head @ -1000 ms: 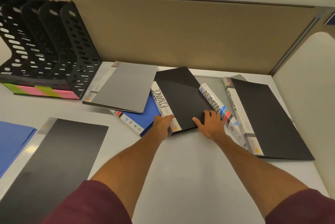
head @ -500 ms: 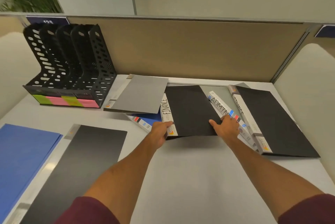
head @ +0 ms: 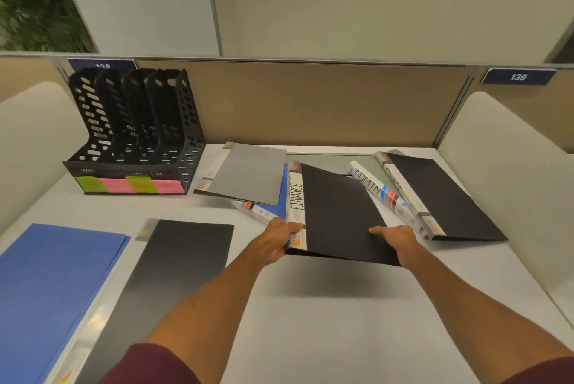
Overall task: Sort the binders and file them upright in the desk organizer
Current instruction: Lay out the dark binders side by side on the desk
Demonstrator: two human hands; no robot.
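Head view.

Surface and room: white desk (head: 326, 321), closed at the back by a tan partition (head: 310, 104) and at both sides by pale rounded panels. A blue plate (head: 518, 77) reading 139 sits on the partition's top right. A pale wall rises behind, with blurred foliage (head: 31, 1) at upper left.

Hands: the left hand (head: 276, 240) grips the near spine corner of the FINANCE binder (head: 335, 212), fingers curled round it. The right hand (head: 394, 239) pinches the binder's near edge, thumb flat on the black cover and fingers out of sight beneath. The binder's near edge is raised off the desk, with a shadow under it. Whether its far end touches the pile cannot be told. Maroon sleeves (head: 149, 365) show at the bottom edge.

Containers: black perforated organizer (head: 133, 135) at back left, four upright slots, with green and pink labels (head: 130, 184) along its front base. No binder is filed yet.

Loose on the desk:
- Grey binder (head: 248, 178), just right of the organizer, overlapping a blue binder (head: 281, 197).
- ADMIN binder (head: 379, 191), right of the held one.
- Right black binder (head: 441, 197), partly overlapping the ADMIN binder.
- Near black binder (head: 174, 275), front left.
- Blue folder (head: 52, 275), just beside it at far left.
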